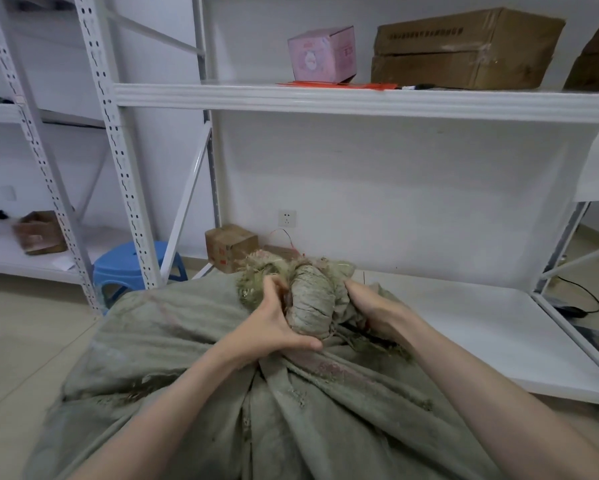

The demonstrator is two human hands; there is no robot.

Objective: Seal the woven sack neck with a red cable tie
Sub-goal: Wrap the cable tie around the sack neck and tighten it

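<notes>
A large grey-green woven sack fills the lower half of the view. Its gathered neck stands up as a bunched roll with frayed edges. My left hand grips the neck from the left, thumb along its base. My right hand holds the fabric on the neck's right side, its fingers tucked into the folds. A thin red cable tie loops up behind the top of the neck. A bit of red shows by my right palm. More red cable ties lie on the upper shelf.
White metal shelving stands in front, carrying a pink box and brown cartons. A low white shelf board lies at right. A blue stool and a small carton sit on the floor behind the sack.
</notes>
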